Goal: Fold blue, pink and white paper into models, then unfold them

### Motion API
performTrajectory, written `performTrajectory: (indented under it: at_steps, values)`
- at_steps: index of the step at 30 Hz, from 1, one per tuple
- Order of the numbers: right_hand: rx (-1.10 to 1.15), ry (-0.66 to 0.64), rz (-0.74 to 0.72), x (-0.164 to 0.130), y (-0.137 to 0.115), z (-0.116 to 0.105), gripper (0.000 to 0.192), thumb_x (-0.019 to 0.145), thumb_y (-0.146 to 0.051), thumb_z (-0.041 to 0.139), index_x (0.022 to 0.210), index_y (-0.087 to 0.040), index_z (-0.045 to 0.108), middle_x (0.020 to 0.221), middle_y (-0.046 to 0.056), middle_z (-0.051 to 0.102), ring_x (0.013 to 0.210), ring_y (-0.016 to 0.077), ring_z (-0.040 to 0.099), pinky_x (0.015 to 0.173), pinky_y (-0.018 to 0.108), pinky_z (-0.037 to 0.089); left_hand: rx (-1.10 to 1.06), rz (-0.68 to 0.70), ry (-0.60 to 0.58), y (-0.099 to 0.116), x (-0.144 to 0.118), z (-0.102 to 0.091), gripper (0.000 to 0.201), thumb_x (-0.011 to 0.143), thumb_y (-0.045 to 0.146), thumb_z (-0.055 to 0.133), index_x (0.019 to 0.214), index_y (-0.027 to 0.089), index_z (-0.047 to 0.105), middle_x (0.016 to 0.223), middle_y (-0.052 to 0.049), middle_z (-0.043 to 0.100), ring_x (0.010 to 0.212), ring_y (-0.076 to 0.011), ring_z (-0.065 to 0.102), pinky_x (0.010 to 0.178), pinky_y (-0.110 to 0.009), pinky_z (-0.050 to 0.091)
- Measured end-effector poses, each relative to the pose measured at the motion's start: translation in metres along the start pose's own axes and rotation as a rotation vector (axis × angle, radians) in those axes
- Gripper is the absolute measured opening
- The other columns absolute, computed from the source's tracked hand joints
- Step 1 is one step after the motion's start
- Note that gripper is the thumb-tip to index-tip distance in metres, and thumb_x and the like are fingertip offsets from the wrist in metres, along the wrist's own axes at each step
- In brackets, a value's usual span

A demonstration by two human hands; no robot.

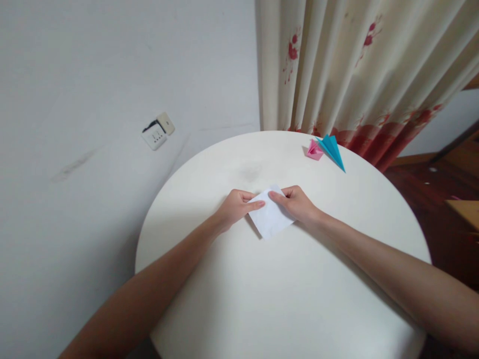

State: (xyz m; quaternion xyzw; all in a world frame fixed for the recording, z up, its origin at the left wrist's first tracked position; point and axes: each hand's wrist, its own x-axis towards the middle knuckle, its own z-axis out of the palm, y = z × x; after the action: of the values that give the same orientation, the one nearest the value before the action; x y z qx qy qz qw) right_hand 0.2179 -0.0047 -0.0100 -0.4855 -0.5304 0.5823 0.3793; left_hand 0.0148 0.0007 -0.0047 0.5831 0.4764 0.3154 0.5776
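A white sheet of paper (271, 218), roughly square and turned cornerwise, is held just over the round white table. My left hand (236, 205) grips its left edge, thumb on top and fingers curled underneath. On the upper right edge, my right hand (297, 200) pinches the paper the same way, its thumb lying across the top face. The two thumbs are close together near the far corner. The near corner points toward me and casts a small shadow on the table. Fingers beneath the paper are hidden.
On the far right of the table (239, 299) lie a blue paper plane (332, 149) and a pink folded paper piece (314, 150), touching or nearly so. Behind hangs a flowered curtain (329, 65). A wall socket (154, 136) is at the left, beyond the table's edge.
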Motion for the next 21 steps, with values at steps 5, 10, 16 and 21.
performTrajectory:
  at_steps: [5,10,16,21]
  values:
    - [-0.004,0.005,-0.052,0.004,-0.002,-0.007,0.045,0.072,-0.058,0.071,0.065,-0.013,0.066,0.061,0.005,0.065,0.05,0.0147,0.055,0.044,0.025,0.038,0.01,-0.002,0.025,0.001,0.0,-0.001,0.032,0.07,0.042,0.082,0.084,0.013,0.079,0.081,-0.009,0.078,0.067,-0.0187,0.069,0.061,-0.026,0.048]
    - [-0.119,-0.004,-0.132,0.004,-0.001,-0.01,0.04,0.073,-0.051,0.07,0.058,-0.016,0.057,0.052,-0.002,0.051,0.046,0.0093,0.043,0.043,0.023,0.029,-0.002,-0.017,-0.09,-0.001,-0.001,0.001,0.034,0.075,0.045,0.078,0.084,0.013,0.078,0.082,-0.009,0.077,0.068,-0.019,0.069,0.061,-0.026,0.047]
    - [-0.143,-0.083,-0.146,0.003,-0.001,-0.008,0.033,0.072,-0.045,0.072,0.068,-0.014,0.063,0.063,0.001,0.059,0.054,0.0113,0.048,0.049,0.025,0.033,-0.04,0.016,0.026,-0.001,0.001,0.004,0.037,0.074,0.049,0.076,0.08,0.013,0.077,0.075,-0.007,0.075,0.064,-0.018,0.066,0.059,-0.026,0.045]
    - [-0.16,-0.063,-0.173,0.006,-0.002,-0.011,0.037,0.073,-0.048,0.069,0.066,-0.012,0.063,0.06,0.001,0.055,0.055,0.0107,0.044,0.052,0.026,0.03,-0.091,0.052,0.135,0.0,0.003,0.004,0.039,0.075,0.052,0.074,0.075,0.013,0.076,0.071,-0.007,0.073,0.062,-0.0174,0.064,0.057,-0.026,0.042]
